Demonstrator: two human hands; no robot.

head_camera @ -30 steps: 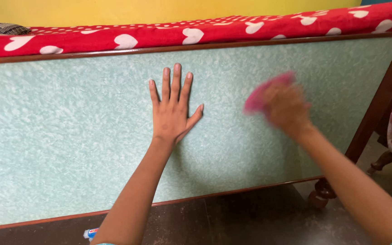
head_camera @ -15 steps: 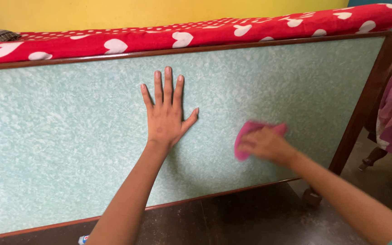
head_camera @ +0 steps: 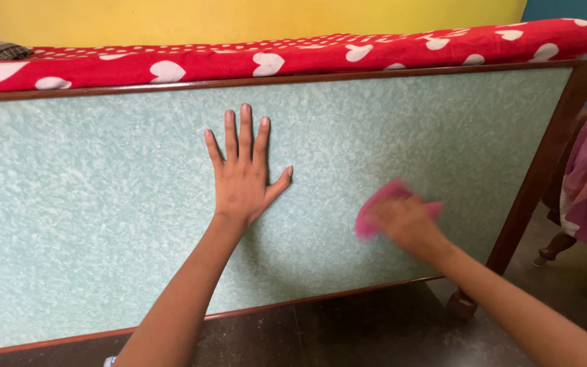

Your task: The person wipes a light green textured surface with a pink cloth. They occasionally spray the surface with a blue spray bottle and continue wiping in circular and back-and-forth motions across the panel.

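Right hand [head_camera: 405, 221], blurred by motion, is seen closed over a pink cloth [head_camera: 375, 207], which is pressed against the pale green mottled panel [head_camera: 103, 204] low on its right half. The cloth's long axis is tilted from about eight o'clock to two o'clock, with most of it showing at ten o'clock from the knuckles. At nine to ten o'clock from that hand, well apart, the left hand [head_camera: 242, 180] is laid flat on the panel, fingers spread and pointing to twelve o'clock, holding nothing. The cloth is nearer the right hand by far. Outward, a dark wooden frame [head_camera: 538, 170] borders the panel; a red heart-patterned blanket [head_camera: 273, 58] lies along the top at twelve o'clock.
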